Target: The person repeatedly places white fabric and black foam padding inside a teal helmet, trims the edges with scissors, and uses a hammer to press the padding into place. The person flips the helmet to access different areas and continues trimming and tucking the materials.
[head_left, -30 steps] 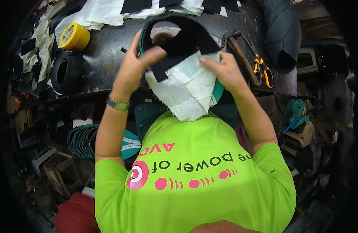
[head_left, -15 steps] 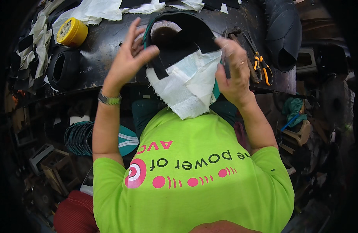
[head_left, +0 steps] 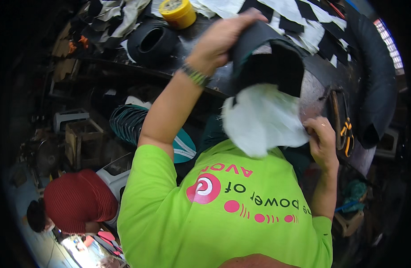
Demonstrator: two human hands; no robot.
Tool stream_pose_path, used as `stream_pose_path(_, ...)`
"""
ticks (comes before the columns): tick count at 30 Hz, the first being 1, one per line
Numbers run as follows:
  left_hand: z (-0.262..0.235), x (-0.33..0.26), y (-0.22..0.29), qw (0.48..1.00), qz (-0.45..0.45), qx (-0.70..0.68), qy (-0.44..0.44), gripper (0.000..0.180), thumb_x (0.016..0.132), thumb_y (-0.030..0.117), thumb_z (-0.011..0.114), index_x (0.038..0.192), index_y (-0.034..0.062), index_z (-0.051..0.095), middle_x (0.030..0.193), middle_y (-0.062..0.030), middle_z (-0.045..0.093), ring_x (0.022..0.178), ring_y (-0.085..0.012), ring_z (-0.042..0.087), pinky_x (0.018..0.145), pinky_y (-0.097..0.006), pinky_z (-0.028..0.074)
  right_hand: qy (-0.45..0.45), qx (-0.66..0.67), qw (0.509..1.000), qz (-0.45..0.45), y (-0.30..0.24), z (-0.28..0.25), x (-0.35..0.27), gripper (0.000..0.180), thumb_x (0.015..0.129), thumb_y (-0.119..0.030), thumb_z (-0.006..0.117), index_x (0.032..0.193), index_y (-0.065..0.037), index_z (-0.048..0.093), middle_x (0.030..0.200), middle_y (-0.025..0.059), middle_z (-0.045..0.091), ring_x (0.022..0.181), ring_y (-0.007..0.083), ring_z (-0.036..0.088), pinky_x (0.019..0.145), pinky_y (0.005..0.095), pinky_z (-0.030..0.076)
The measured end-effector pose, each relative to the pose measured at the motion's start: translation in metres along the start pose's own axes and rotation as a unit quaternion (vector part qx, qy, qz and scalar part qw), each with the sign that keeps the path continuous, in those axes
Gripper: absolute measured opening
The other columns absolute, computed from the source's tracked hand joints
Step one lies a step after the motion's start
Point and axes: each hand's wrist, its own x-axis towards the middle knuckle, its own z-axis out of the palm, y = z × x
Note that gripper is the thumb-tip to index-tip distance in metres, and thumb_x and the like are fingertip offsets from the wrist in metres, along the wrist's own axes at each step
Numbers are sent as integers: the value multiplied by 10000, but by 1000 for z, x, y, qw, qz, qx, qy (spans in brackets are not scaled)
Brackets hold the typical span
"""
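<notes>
A black shoe upper (head_left: pixel 254 44) with a dark hollow inside is raised over the table's front edge. My left hand (head_left: pixel 225 38) is closed around its outer left side, the fingers reaching over the top. From the near end of the upper hangs a piece of white cloth (head_left: pixel 263 118) with a frayed edge, partly smeared by motion. My right hand (head_left: pixel 322 138) pinches the right edge of this cloth with curled fingers. How the cloth is joined to the upper cannot be made out.
Past my right hand lie orange-handled pliers (head_left: pixel 347 134) and a wooden-handled tool (head_left: pixel 336 116). A yellow tub (head_left: pixel 178 15), a rounded black piece (head_left: pixel 152 41) and white cloth scraps (head_left: pixel 310 35) lie on the table. Below left are stacked teal-edged uppers (head_left: pixel 127 125) and a person in red (head_left: pixel 80 201).
My left hand, spread beside the upper before, now grips it. My right hand has dropped from its right side to the cloth's edge. The view has swung, bringing the other person into sight.
</notes>
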Motion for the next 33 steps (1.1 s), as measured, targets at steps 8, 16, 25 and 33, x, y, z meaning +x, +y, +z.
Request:
stream_pose_path(8, -25, -168, 137, 741, 424, 491, 173, 241, 957, 73, 686, 1187, 5, 715, 1156, -75, 730, 1045, -156, 689, 986, -306, 512, 34, 95, 994, 31, -2, 23, 12, 429, 841, 78, 646, 1256, -29, 674, 1012, 142, 698, 858, 267, 648, 819, 355, 508)
stream_pose_path(16, -128, -106, 48, 708, 121, 655, 234, 370, 988, 170, 686, 1346, 129, 599, 1167, -218, 712, 1032, -307, 718, 884, -394, 545, -8, 23, 999, -44, -7, 48, 30, 272, 819, 5, 701, 1083, -51, 672, 817, 107, 591, 778, 313, 593, 740, 400, 449)
stream_pose_path(25, -143, -96, 38, 514, 171, 814, 209, 356, 981, 180, 672, 1333, 183, 620, 1262, -132, 626, 1291, -340, 545, 1082, -475, 436, -1, 27, 1000, -8, -9, 48, 30, 245, 842, -4, 712, 1080, -52, 682, 826, 109, 603, 767, 312, 596, 743, 380, 447)
stream_pose_path(33, -146, -97, 18, 571, 149, 754, 291, 531, 945, 230, 726, 1413, 81, 526, 1227, -213, 681, 1136, -399, 634, 1039, -487, 454, 21, 23, 999, 13, -13, 54, 33, 222, 858, -8, 706, 1075, -47, 685, 815, 110, 622, 756, 306, 607, 754, 385, 446)
